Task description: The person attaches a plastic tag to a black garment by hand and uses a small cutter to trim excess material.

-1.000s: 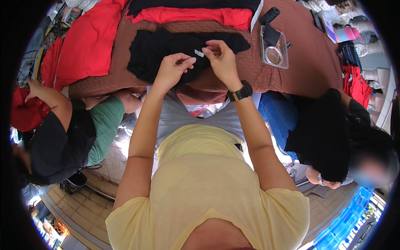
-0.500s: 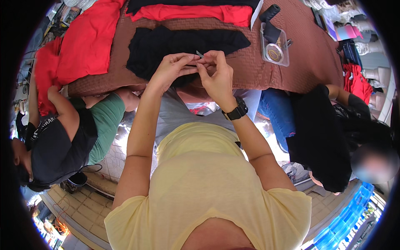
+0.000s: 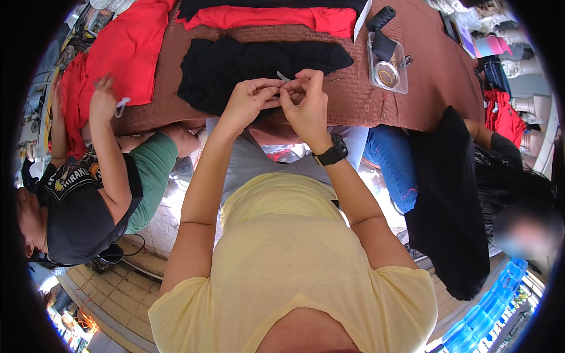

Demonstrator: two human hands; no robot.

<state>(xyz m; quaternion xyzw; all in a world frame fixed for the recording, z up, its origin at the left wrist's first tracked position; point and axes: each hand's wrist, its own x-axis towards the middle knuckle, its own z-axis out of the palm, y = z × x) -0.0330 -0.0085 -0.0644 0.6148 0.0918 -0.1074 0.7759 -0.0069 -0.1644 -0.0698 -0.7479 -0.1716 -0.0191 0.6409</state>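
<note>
Both hands meet over the near edge of a folded black garment [image 3: 235, 63] on the table. My left hand [image 3: 252, 101] has thumb and fingers pinched together. My right hand [image 3: 306, 106], with a black watch on its wrist, pinches at the same spot, fingertips almost touching the left ones. A small greyish pointed thing [image 3: 282, 76] shows just above the fingertips; its kind is too small to tell. Whatever lies between the fingers is hidden. A thin dark line runs right from beside my right fingers.
A clear plastic box [image 3: 402, 82] at the right holds a black thread cone [image 3: 384, 47] and a round container. Brown cloth [image 3: 347, 106] covers the table. Red garments [image 3: 126, 53] lie left, red and black ones at the back. Co-workers sit on both sides, the right one with black cloth [image 3: 447, 223].
My hands keep nearly the same place, with slight finger shifts. The left co-worker's hand has risen over the red garment, near a small white item. The right co-worker's black cloth has shifted.
</note>
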